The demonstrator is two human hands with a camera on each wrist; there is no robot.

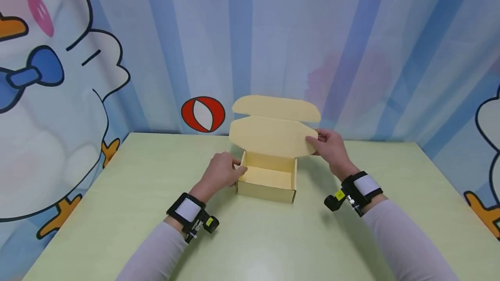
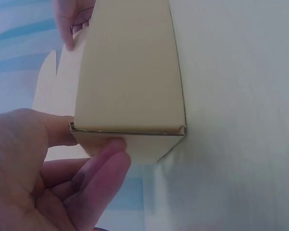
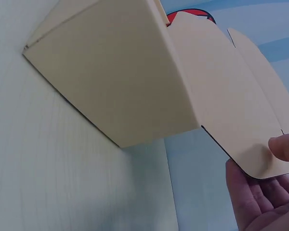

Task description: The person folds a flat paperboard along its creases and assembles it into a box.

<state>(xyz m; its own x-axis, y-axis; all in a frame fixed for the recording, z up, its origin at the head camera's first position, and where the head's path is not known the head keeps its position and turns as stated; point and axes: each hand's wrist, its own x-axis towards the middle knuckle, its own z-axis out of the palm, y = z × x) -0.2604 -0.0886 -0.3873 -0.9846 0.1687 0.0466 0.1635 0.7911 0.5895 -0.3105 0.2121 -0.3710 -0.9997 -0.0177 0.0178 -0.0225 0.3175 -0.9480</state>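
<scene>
Box (image 1: 267, 192): small, pale tan cardboard; sits on the bench (image 1: 156, 211) near the middle of the head view, front wall toward the person, inside floor and walls in view.
Lid (image 1: 273, 138): raised, joined along the rear wall of the box, its inner face toward the person; side edges cut at a slant.
Tuck flap (image 1: 277, 108): runs along the far edge of the lid, rounded at its ends, in front of the backdrop (image 1: 289, 34).
Left hand (image 1: 220, 170): at the left wall of the box; thumb over the rim, fingers against the outer face, so clamped on that wall. Thumb tip is out of sight in the left wrist view; how firmly it presses is hard to judge.
Right hand (image 1: 333, 148): at the right end of the lid; thumb on the inner face, fingers behind, clamped on the card between them.
Wrist cameras: one strapped at the left wrist (image 1: 211, 224), one at the right (image 1: 333, 202), both black with a yellow patch.
Sleeves (image 1: 156, 253): pale lilac, both forearms.
Backdrop prints: large white bird (image 1: 58, 129) at left; red-and-white oval (image 1: 203, 114) beside the lid.
</scene>
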